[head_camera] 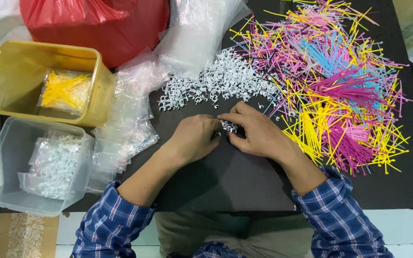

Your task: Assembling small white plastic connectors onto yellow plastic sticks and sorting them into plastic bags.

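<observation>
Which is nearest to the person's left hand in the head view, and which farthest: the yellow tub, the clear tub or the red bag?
From the left hand:
1. Yellow tub, up and to the left.
2. Clear tub, at the left edge, slightly farther.
3. Red bag, at the top, farthest.

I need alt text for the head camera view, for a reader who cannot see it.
Two hands, left and right, gather small white clips on a black table. A clip pile and coloured cable ties lie beyond; two tubs hold filled bags.
</observation>
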